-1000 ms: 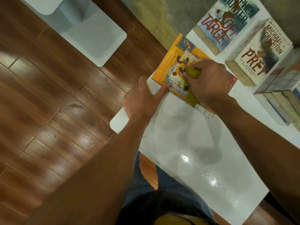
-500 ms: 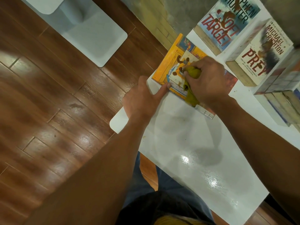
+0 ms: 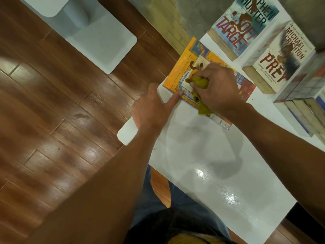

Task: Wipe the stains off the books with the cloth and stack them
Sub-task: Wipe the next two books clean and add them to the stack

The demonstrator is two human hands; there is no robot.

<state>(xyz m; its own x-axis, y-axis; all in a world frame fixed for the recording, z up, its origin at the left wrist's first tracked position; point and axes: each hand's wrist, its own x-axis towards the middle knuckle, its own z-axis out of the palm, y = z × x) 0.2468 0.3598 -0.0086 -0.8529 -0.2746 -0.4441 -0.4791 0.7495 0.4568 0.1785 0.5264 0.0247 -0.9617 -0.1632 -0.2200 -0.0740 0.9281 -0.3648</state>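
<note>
A person leans over a glossy white worktop (image 3: 211, 173), right hand (image 3: 219, 88) bunched around a yellow-green cloth (image 3: 200, 85) and pressing it onto the cover of a thin orange picture book (image 3: 181, 67) that lies flat at the worktop's far left corner, one end jutting past the edge over the wooden floor (image 3: 52, 111). Brown stains (image 3: 192, 65) show on the cover just beyond the cloth, and a tail of cloth trails out below the fist. The left hand (image 3: 151, 110) rests at the worktop's edge with its forefinger stretched out, the tip touching the near edge of the book; the other fingers cannot be made out. Further back lie two paperbacks face up, each marked with dark smears: "Soft Target" (image 3: 242, 27) and, to its right, "Prey" (image 3: 279, 59). At the right edge of the view a stack of books (image 3: 306, 103) sits on the worktop. A white pedestal base (image 3: 98, 37) stands on the floor at upper left
</note>
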